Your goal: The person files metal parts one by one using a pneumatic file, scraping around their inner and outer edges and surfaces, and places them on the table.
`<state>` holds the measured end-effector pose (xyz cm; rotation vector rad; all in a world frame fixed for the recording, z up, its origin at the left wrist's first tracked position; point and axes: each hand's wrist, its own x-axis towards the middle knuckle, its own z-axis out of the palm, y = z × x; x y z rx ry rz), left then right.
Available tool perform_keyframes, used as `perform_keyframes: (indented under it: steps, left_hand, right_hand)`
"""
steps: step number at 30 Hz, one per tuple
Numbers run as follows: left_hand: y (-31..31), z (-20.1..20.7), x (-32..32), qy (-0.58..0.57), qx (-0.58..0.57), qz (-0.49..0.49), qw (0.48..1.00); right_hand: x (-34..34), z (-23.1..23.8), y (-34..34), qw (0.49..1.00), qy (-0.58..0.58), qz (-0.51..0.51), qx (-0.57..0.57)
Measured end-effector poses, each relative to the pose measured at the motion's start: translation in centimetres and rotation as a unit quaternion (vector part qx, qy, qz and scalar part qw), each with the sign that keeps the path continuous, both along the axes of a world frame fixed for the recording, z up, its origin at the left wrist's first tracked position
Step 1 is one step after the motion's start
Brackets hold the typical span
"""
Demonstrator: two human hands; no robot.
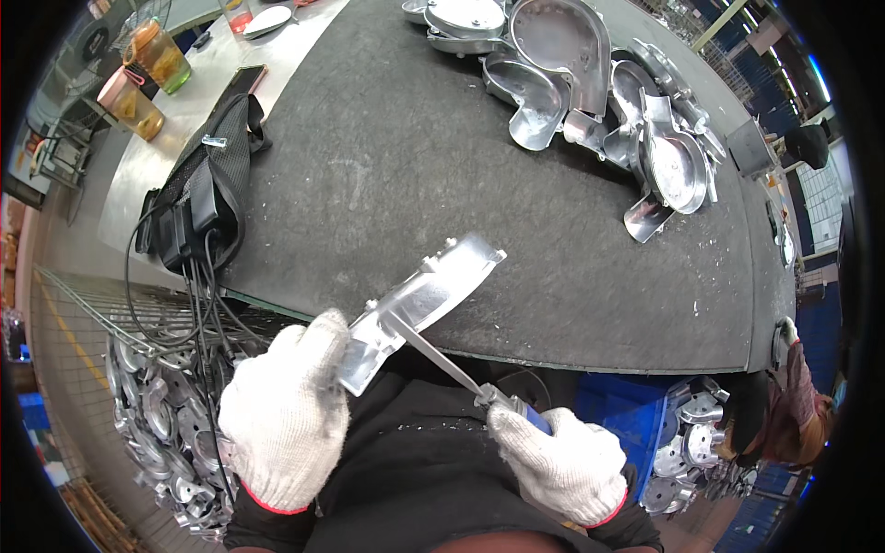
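Observation:
A white knit glove with a red cuff covers my left hand [288,410], which is closed on the near end of a shiny cast metal part [433,288]. The part is held tilted over the front edge of the table, its far end pointing up and right. My right hand [564,461], gloved the same way, grips the handle of a hand file [438,358]. Its narrow metal blade slants up and left, with the tip touching the part near my left fingers. Blue shows on the handle; the blade's fine surface is too small to make out.
Curved metal castings [560,46] lie piled at the back right of the dark-matted table [369,184]. A black mesh bag [207,184] with cables hangs at the left. A wire basket [88,304] of castings stands lower left, a blue bin [622,410] lower right. Another person's arm [802,387] is far right.

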<state>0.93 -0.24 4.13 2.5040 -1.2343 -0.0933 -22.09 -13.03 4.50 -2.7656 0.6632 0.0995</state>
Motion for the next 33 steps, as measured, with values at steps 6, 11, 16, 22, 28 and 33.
perform_keyframes:
  steps: [6,11,16,22,28,33]
  left_hand:
    - [-0.4,0.4,0.0,0.006,0.015,-0.002,1.000]
    - [-0.5,0.5,0.0,0.008,0.023,-0.007,1.000]
    - [-0.1,0.2,-0.1,0.001,0.015,-0.011,1.000]
    - [0.6,-0.6,0.1,0.002,0.000,0.003,1.000]
    - [0.7,-1.2,-0.1,0.002,-0.029,0.009,1.000]
    - [0.6,-0.9,-0.1,0.011,-0.023,0.011,1.000]
  right_hand:
    - [-0.2,-0.5,0.6,0.998,0.015,-0.038,-0.040]
    - [-0.9,-0.9,0.7,0.995,0.025,-0.051,-0.078]
    - [-0.5,0.0,0.7,0.998,0.057,-0.028,-0.030]
    - [-0.7,0.7,-1.2,0.991,0.034,-0.052,0.118]
    - [-2.0,-2.4,-3.1,0.694,0.067,-0.176,0.695]
    - [-1.5,-1.7,-1.6,0.826,0.009,-0.041,0.562]
